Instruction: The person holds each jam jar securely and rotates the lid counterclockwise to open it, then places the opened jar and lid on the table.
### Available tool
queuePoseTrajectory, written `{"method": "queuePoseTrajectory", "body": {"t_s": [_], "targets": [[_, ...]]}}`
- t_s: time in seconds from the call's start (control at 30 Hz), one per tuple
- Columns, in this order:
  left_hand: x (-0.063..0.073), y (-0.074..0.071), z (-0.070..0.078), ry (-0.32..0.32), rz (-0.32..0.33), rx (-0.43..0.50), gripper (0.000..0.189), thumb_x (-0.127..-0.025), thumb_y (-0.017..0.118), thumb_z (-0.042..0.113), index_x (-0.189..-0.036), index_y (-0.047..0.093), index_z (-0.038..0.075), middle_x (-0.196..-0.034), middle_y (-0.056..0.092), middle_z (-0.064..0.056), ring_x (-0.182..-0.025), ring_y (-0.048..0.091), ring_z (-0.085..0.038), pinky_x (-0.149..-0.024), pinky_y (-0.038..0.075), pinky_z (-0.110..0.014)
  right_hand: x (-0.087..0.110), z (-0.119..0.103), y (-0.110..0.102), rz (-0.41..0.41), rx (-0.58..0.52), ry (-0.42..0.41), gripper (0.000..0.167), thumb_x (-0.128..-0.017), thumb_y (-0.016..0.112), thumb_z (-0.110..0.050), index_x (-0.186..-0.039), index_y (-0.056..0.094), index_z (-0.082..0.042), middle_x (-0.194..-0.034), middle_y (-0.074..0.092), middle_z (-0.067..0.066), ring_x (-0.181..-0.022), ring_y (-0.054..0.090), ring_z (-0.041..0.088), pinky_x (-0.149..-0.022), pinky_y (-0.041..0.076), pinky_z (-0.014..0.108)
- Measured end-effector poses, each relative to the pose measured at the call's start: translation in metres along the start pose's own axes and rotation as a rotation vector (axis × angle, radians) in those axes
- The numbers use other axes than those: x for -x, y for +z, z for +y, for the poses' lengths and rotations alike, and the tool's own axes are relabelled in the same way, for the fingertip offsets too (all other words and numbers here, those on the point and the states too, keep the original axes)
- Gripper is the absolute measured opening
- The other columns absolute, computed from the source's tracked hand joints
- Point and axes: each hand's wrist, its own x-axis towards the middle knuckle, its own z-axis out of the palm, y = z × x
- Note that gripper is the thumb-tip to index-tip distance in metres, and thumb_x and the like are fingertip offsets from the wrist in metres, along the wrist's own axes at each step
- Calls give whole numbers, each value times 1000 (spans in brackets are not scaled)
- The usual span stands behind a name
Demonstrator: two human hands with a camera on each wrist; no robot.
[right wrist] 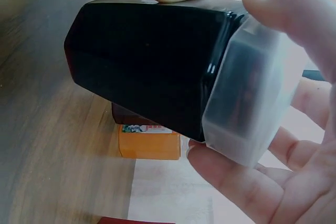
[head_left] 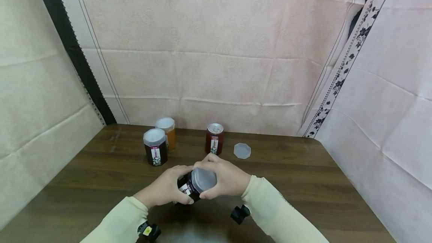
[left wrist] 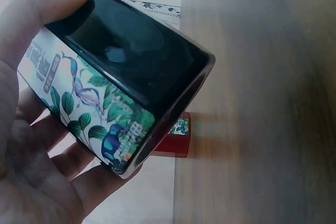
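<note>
A dark faceted jar with a leafy label is held tilted above the table, its frosted plastic lid toward the right. My left hand grips the jar body, thumb on one side and fingers around the other. Around the lid curl the fingers and thumb of my right hand. In the right wrist view the lid sits on the jar's end, slightly askew. The left wrist view shows the jar's base and its printed label.
Behind the hands stands a red jar with a silver top. A loose translucent lid lies to its right. On the left are a dark lidded jar and an orange lidded jar. Pale cloth hangs behind the wooden table.
</note>
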Motion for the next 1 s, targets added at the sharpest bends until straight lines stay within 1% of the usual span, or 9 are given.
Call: {"method": "queuePoseTrajectory", "body": {"t_s": [0.1, 0.3, 0.5, 0.6, 0.77, 1.0], "targets": [[1, -1, 0, -4, -18, 17, 82, -63, 85, 31, -136, 54, 11, -119, 58, -3, -100, 52, -19, -80, 50, -34, 0, 0, 0, -4, -10, -11, 60, -73, 83, -21, -128, 59, -19, -113, 48, -3, -94, 55, 11, -77, 51, 19], [3, -3, 0, -15, -67, 79, 79, -64, 84, 28, -135, 54, 10, -117, 58, -2, -98, 54, -19, -78, 51, -30, 1, -2, 2, -28, -6, -25, 61, -72, 84, -21, -128, 59, -18, -113, 47, -3, -96, 54, 10, -78, 50, 18], [4, -6, 0, -10, -103, 89, 78, -64, 83, 28, -134, 54, 10, -115, 59, 0, -96, 55, -18, -78, 51, -28, 2, -7, 2, -42, 14, 1, 61, -73, 84, -21, -129, 59, -16, -115, 47, -2, -95, 55, 10, -78, 50, 18], [5, -7, 0, -7, -120, 85, 77, -65, 83, 30, -134, 54, 10, -114, 60, 1, -95, 55, -18, -77, 51, -28, 3, -10, 2, -46, 49, 5, 61, -73, 84, -22, -129, 59, -17, -116, 47, -2, -95, 55, 9, -78, 50, 17], [6, -9, -1, -16, -160, 91, 76, -67, 82, 31, -133, 54, 9, -113, 61, 2, -96, 56, -19, -76, 52, -28, 5, -13, 1, -58, 98, -30, 61, -74, 84, -22, -130, 59, -17, -119, 47, -1, -97, 56, 9, -80, 49, 16], [6, -9, 1, -2, -185, 122, 74, -67, 81, 31, -133, 54, 11, -116, 61, 2, -99, 56, -20, -78, 52, -27, 8, -14, -2, -51, 51, -76, 59, -71, 84, -17, -126, 61, -17, -118, 49, -1, -99, 55, 9, -80, 50, 17]]}}
